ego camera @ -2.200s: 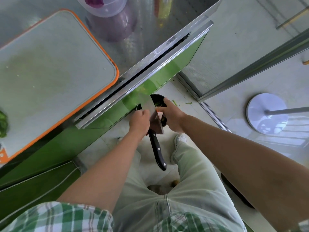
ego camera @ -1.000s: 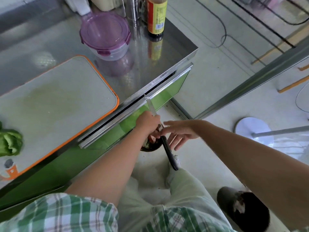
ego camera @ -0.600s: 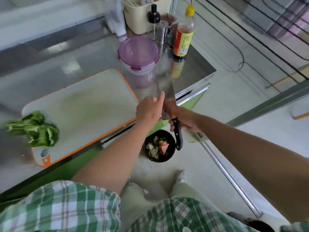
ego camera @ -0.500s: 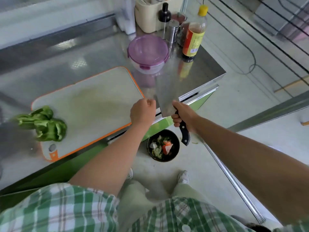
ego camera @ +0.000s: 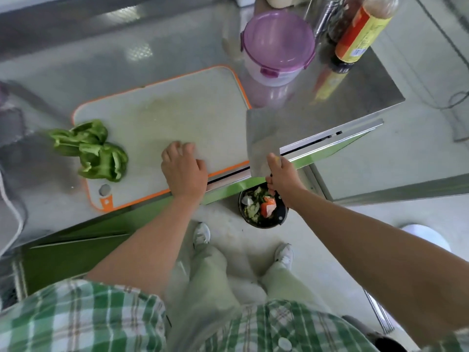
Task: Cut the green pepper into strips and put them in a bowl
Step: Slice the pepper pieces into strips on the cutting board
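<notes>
The head view looks down on a stainless steel desk [ego camera: 121, 59] carrying a white plastic cutting board with an orange rim [ego camera: 193, 110]. The green pepper [ego camera: 96, 151], opened into a few large pieces and not yet in strips, lies at the board's left end, partly over the rim. The left hand [ego camera: 184, 174] rests on the near middle of the board, well apart from the pepper. Its grip is relaxed, with the fingers loosely bent and holding nothing.

The right hand [ego camera: 283, 177] has its grip clamped on the handle of a broad steel cleaver [ego camera: 261, 141], whose blade stands over the board's near right corner and the desk edge. Below it on the floor sits a round black bin of vegetable scraps [ego camera: 262, 207]. Far right on the desk are a clear tub with a purple lid [ego camera: 278, 44] and a sauce bottle with an orange and yellow label [ego camera: 355, 34]. No open bowl shows in this view.

The step in hand seems to be bringing the pepper under the blade. The risks:
- The left hand may reach across near the raised edge and be nicked.
- The curved, glossy pieces may rock or slide under the cut.
- Pieces at the rim may be knocked off onto the desk.
- Strips may be swept into the scrap bin by mistake.
</notes>
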{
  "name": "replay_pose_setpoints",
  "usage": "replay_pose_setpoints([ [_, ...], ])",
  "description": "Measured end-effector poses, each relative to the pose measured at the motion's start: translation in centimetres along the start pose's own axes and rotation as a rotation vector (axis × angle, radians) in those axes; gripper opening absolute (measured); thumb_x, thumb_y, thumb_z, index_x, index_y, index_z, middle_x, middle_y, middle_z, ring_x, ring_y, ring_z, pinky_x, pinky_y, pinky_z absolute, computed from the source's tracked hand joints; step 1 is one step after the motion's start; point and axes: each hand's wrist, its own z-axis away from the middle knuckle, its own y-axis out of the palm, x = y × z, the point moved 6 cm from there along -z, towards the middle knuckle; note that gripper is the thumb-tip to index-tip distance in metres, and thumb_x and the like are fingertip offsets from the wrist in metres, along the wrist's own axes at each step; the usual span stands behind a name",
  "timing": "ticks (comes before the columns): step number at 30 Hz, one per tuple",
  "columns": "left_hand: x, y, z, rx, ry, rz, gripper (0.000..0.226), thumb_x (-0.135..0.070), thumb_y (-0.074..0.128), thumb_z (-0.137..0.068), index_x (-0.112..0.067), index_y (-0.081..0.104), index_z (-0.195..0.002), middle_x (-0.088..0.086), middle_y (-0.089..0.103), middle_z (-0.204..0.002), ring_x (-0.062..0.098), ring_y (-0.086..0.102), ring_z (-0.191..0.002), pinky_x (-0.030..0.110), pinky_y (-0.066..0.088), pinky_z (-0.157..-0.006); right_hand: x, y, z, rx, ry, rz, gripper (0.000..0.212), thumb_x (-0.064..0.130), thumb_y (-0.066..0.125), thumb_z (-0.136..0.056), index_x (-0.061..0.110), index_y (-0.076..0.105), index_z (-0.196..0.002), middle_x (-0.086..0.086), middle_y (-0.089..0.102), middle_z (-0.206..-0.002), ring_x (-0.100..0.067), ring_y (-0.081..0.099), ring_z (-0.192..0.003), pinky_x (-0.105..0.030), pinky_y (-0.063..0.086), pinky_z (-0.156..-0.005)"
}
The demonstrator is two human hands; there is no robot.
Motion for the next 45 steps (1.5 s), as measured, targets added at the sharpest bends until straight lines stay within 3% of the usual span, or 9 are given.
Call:
replay_pose_setpoints([
  [2,0.0,0.0,-0.1,-0.012,-0.002,0.011,0.038,-0.012,0.052,-0.084,-0.009,0.058,-0.122,0.019,0.046,-0.135,0.039,0.039,-0.125,0.045,0.035,-0.096,0.4,1.2,0.0,0.046,-0.032,0.066,0.037,0.044,0.041,-0.1,0.008,0.05,-0.094,0.0,0.038,-0.063,-0.011,0.038,-0.046,-0.025,0.035,-0.043],
  [5,0.1,0.0,0.0,-0.016,-0.02,0.029,0.039,-0.012,0.051,-0.084,-0.008,0.058,-0.122,0.02,0.046,-0.134,0.039,0.039,-0.124,0.045,0.036,-0.095,1.8,3.2,-0.1,0.107,-0.103,0.114,0.033,0.042,0.043,-0.1,0.011,0.047,-0.089,-0.001,0.039,-0.061,-0.011,0.042,-0.043,-0.025,0.035,-0.042],
  [10,-0.5,-0.1,0.3,-0.024,0.0,0.049,0.04,-0.014,0.048,-0.084,-0.008,0.059,-0.122,0.02,0.046,-0.134,0.04,0.039,-0.123,0.045,0.036,-0.095,2.7,1.0,-0.4,-0.078,-0.104,0.052,0.034,0.044,0.041,-0.1,0.016,0.042,-0.079,-0.001,0.039,-0.058,-0.01,0.04,-0.04,-0.029,0.036,-0.044],
  [20,-1.4,0.7,0.5,0.007,-0.005,0.03,0.039,-0.013,0.05,-0.087,-0.01,0.057,-0.125,0.018,0.043,-0.137,0.037,0.036,-0.128,0.043,0.034,-0.098,0.8,-1.2,-0.8,-0.073,-0.099,0.153,0.036,0.042,0.038,-0.101,0.009,0.048,-0.09,-0.002,0.043,-0.06,-0.014,0.04,-0.043,-0.03,0.037,-0.045],
  [26,-1.1,0.5,0.3,0.007,-0.006,0.045,0.039,-0.013,0.047,-0.089,-0.01,0.056,-0.127,0.017,0.043,-0.138,0.036,0.036,-0.127,0.041,0.033,-0.099,1.9,2.8,-0.6,0.028,-0.178,0.339,0.04,0.046,0.039,-0.099,0.008,0.051,-0.09,-0.002,0.048,-0.065,-0.029,0.059,-0.069,-0.043,0.048,-0.061],
  [28,-1.0,0.3,0.1,0.002,-0.008,0.061,0.04,-0.012,0.046,-0.088,-0.009,0.056,-0.127,0.017,0.045,-0.137,0.036,0.037,-0.126,0.041,0.033,-0.098,2.5,3.6,-0.6,0.06,-0.181,0.301,0.039,0.046,0.041,-0.099,0.01,0.047,-0.086,-0.002,0.045,-0.063,-0.022,0.056,-0.059,-0.038,0.045,-0.054],
  [32,-0.6,-0.2,-0.1,-0.023,-0.011,0.08,0.04,-0.011,0.046,-0.087,-0.008,0.057,-0.125,0.018,0.046,-0.135,0.037,0.038,-0.124,0.041,0.034,-0.097,3.1,1.8,-1.2,-0.122,-0.158,0.231,0.038,0.046,0.038,-0.1,0.012,0.046,-0.087,-0.005,0.048,-0.069,-0.023,0.055,-0.059,-0.031,0.044,-0.045],
  [36,-0.5,-0.1,0.0,-0.012,-0.003,0.067,0.039,-0.011,0.046,-0.088,-0.009,0.057,-0.125,0.017,0.045,-0.135,0.037,0.038,-0.125,0.04,0.034,-0.096,2.9,-0.2,-1.4,-0.243,-0.196,0.24,0.04,0.047,0.037,-0.099,0.018,0.041,-0.072,-0.004,0.049,-0.067,-0.027,0.051,-0.065,-0.05,0.052,-0.063],
  [45,-0.8,0.2,0.2,0.037,-0.005,0.03,0.04,-0.014,0.047,-0.088,-0.01,0.055,-0.127,0.016,0.042,-0.137,0.035,0.035,-0.127,0.041,0.034,-0.098,2.1,-1.7,-1.6,-0.223,-0.163,0.352,0.041,0.047,0.038,-0.098,0.013,0.044,-0.077,-0.01,0.054,-0.072,-0.028,0.051,-0.063,-0.052,0.054,-0.066],
])
